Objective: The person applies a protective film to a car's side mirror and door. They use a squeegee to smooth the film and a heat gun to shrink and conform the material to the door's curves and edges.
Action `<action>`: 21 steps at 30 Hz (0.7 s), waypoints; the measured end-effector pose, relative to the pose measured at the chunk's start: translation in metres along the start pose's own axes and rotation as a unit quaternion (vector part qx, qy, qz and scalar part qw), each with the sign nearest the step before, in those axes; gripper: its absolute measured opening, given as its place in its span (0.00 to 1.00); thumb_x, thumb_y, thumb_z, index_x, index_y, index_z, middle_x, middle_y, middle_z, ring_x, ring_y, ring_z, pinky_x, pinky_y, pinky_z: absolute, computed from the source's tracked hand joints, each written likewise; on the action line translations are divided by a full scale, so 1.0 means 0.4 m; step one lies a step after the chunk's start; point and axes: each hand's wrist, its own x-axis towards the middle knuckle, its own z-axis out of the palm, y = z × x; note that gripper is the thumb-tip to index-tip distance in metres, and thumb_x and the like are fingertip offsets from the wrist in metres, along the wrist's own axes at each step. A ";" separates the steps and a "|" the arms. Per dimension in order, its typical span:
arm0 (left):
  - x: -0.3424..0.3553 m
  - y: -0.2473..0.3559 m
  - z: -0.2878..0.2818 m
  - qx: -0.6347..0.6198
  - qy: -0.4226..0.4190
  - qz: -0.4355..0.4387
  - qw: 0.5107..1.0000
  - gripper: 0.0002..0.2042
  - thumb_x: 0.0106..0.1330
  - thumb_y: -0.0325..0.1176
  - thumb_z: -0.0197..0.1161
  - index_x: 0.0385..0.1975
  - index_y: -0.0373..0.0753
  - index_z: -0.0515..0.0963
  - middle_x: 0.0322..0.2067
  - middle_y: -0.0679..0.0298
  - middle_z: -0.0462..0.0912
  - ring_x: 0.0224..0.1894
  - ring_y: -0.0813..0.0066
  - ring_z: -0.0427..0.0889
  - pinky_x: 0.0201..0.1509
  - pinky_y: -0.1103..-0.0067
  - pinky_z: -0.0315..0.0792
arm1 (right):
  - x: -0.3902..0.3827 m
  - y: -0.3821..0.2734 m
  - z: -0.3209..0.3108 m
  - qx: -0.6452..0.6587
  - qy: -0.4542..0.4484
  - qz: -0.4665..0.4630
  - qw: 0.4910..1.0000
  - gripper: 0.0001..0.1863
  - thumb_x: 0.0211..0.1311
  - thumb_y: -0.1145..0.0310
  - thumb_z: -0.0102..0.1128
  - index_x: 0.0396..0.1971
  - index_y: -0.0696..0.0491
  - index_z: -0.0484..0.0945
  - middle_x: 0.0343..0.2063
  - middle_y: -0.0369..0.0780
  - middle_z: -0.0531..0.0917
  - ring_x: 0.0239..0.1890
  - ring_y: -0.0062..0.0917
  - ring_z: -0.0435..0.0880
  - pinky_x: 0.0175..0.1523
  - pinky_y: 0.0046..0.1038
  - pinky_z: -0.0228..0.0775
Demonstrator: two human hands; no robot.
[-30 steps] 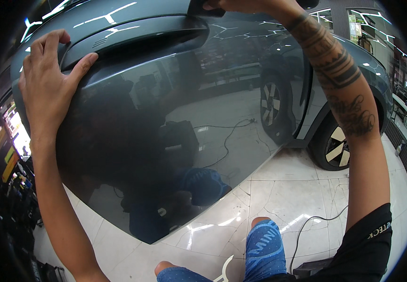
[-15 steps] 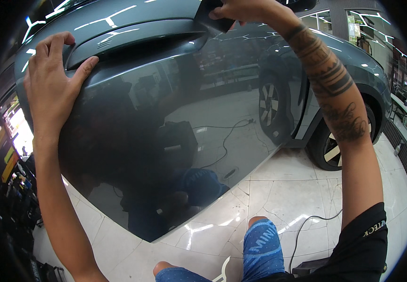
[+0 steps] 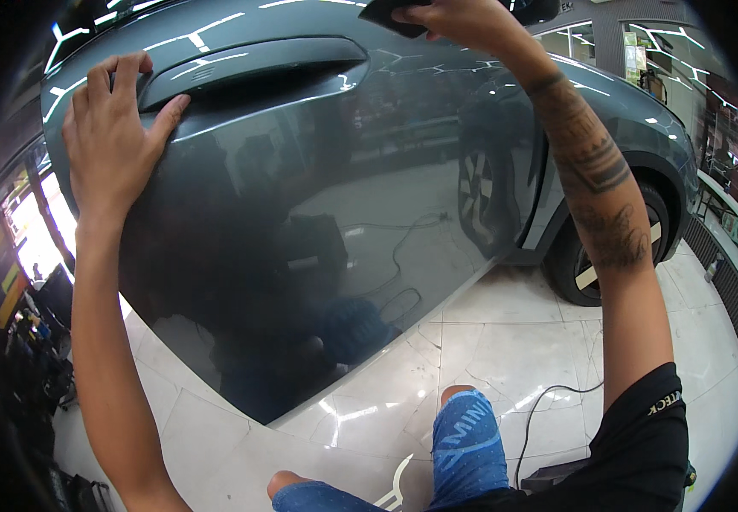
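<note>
A glossy dark grey car door (image 3: 241, 213) stands swung out in front of me, with a long handle (image 3: 258, 64) set over a dark recess. At the handle's left end rests my left hand (image 3: 113, 136), its fingers bent over the panel and the thumb spread apart near the recess. My right hand (image 3: 467, 19) grips a thin black flat pad (image 3: 383, 15) against the panel, above and right of the handle. Its exact kind cannot be made out. The top of this hand is cut off by the frame's upper edge.
The car's front wheel (image 3: 575, 269) and fender (image 3: 642, 128) are on the right. A black cable (image 3: 535, 410) runs over the tiled floor (image 3: 505, 350) beside my knees, to a dark object (image 3: 552, 474) by my right sleeve. Dark equipment (image 3: 32, 341) lines the left side.
My right hand has carried the black pad up, away from the handle's right end, and turned it flatter. The left hand keeps its place on the door. The whole view has shifted slightly.
</note>
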 end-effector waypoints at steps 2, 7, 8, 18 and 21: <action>-0.004 -0.001 0.004 0.007 -0.008 0.007 1.000 0.24 0.58 0.52 0.62 0.50 0.48 0.68 0.49 0.65 0.70 0.54 0.63 0.69 0.58 0.63 0.64 | 0.007 0.027 0.033 -0.012 -0.024 -0.022 0.999 0.10 0.44 0.74 0.62 0.28 0.61 0.74 0.25 0.52 0.78 0.31 0.44 0.79 0.36 0.38 0.68; 0.004 -0.005 0.004 0.002 -0.008 0.006 1.000 0.22 0.59 0.51 0.61 0.49 0.48 0.69 0.48 0.64 0.70 0.54 0.63 0.69 0.58 0.63 0.64 | 0.010 0.063 0.089 -0.044 0.029 -0.078 0.996 0.10 0.44 0.74 0.62 0.27 0.62 0.73 0.25 0.52 0.79 0.33 0.46 0.79 0.37 0.38 0.68; 0.008 -0.004 0.003 -0.006 0.001 0.007 1.000 0.22 0.59 0.50 0.61 0.49 0.47 0.69 0.48 0.64 0.70 0.54 0.64 0.69 0.58 0.64 0.63 | 0.011 0.069 0.090 -0.051 0.048 -0.089 0.994 0.10 0.44 0.74 0.62 0.27 0.62 0.73 0.25 0.52 0.79 0.33 0.46 0.79 0.38 0.39 0.68; -0.067 -0.007 -0.036 -0.129 0.030 0.050 0.990 0.16 0.61 0.35 0.60 0.48 0.40 0.72 0.47 0.60 0.74 0.52 0.63 0.71 0.59 0.70 0.62 | -0.020 0.011 0.089 0.130 -0.018 0.149 0.980 0.09 0.46 0.74 0.53 0.24 0.66 0.75 0.14 0.45 0.78 0.14 0.28 0.79 0.18 0.27 0.72; -0.092 0.024 -0.060 -0.116 -0.001 0.103 0.988 0.17 0.60 0.35 0.60 0.49 0.39 0.72 0.48 0.60 0.74 0.54 0.63 0.71 0.60 0.69 0.61 | -0.032 -0.003 0.101 0.165 -0.027 0.221 0.961 0.10 0.46 0.74 0.53 0.24 0.68 0.75 0.15 0.47 0.79 0.14 0.29 0.81 0.19 0.26 0.74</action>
